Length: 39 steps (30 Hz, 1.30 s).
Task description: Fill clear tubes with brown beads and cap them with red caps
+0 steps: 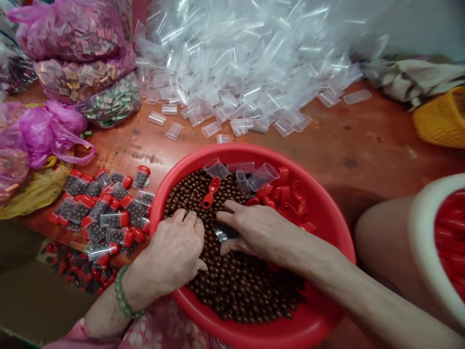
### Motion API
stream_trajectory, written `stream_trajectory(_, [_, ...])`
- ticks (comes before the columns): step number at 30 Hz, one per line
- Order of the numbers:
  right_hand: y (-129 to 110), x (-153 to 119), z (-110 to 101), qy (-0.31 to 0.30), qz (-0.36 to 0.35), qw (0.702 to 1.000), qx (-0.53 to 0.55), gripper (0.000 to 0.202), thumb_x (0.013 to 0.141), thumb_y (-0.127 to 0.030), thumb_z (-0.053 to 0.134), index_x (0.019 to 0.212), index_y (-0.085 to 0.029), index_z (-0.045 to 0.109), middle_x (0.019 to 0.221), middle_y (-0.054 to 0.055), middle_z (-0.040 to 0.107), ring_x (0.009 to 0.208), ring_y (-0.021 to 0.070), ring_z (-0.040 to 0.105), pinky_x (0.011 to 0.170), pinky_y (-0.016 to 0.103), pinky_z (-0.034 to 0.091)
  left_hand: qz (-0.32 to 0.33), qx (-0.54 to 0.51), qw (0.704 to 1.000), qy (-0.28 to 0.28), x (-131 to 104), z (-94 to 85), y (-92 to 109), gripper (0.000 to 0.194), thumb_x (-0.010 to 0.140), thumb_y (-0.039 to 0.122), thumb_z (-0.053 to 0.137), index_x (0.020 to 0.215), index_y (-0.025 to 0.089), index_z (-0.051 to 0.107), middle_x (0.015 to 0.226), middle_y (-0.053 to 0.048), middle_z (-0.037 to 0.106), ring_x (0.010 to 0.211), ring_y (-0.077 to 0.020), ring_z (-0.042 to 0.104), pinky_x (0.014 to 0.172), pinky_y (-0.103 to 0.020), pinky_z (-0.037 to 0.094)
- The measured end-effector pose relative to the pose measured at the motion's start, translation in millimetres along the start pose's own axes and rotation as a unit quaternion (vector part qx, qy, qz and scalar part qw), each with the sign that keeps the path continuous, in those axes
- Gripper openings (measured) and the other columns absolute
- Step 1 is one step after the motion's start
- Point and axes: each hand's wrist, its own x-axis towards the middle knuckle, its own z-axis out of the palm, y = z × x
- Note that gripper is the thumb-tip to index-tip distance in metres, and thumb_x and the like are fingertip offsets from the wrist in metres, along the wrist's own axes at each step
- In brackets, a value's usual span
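Inside basin rim, left hand touches balls, right hand holds 1 container.

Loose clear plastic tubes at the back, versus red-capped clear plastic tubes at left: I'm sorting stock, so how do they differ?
The loose tubes are uncapped and look empty; the red-capped tubes hold small dark balls. The loose tubes spread far wider than the red-capped tubes. Both have see-through bodies.

No text, label, brand, number or sign can be read anywhere.
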Motion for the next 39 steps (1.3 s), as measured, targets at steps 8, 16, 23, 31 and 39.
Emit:
stream_trajectory(8, [-26,1,16,-0.04,-0.003,0.998,0.043,0.026,0.074,-0.014,0.069,0.1,-0.013,0.067,0.097,0.011,0.063,0.074,0.0227,0.067,0.061,0.032,0.05,0.03,0.024,0.999,-0.005,2,4.2,-5,0.032,0.081,0.012,0.052,0.113,0.009,0.055,0.123,-0.019,0.058,0.115,-0.0322,0.052,0.089,-0.045,0.053])
stream_trajectory(16, [-8,12,23,0.009,-0.055,0.949,0.312,0.044,0.073,-0.034,0.076,0.112,-0.018,0.064,0.105,0.005,0.065,0.101,0.0202,0.061,0.092,0.033,0.048,0.062,-0.107,0.992,0.028,-1,0.8,-12,0.051,0.083,0.023,0.062,0.128,0.004,0.047,0.135,-0.02,0.052,0.132,-0.0337,0.043,0.11,-0.048,0.04])
stream_trajectory(23, [1,9,11,-0.067,-0.028,0.739,0.67,0.05,0.062,-0.036,0.082,0.107,-0.018,0.067,0.085,-0.003,0.067,0.074,0.0137,0.063,0.067,0.026,0.051,0.069,-0.234,0.961,0.132,-3,0.1,-16,0.06,0.083,0.024,0.066,0.138,0.018,0.043,0.137,-0.013,0.053,0.131,-0.0251,0.045,0.11,-0.045,0.04])
stream_trajectory(31, [2,-4,-5,-0.024,-0.06,0.789,0.61,0.045,0.069,-0.034,0.079,0.108,-0.018,0.063,0.099,0.001,0.067,0.088,0.0162,0.065,0.077,0.028,0.053,0.045,-0.391,0.899,0.194,-14,-1.6,-9,0.007,0.082,0.018,0.067,0.088,0.018,0.063,0.125,-0.009,0.063,0.12,-0.0219,0.055,0.104,-0.035,0.043])
stream_trajectory(39, [15,26,-7,0.144,-0.01,0.987,0.07,0.031,0.091,-0.007,0.04,0.103,-0.018,0.066,0.1,0.009,0.059,0.085,0.0178,0.058,0.074,0.031,0.047,0.002,-0.464,0.879,0.112,-17,-10.9,-4,0.014,0.085,0.026,0.065,0.095,0.016,0.065,0.09,-0.002,0.071,0.083,-0.013,0.064,0.079,-0.021,0.047])
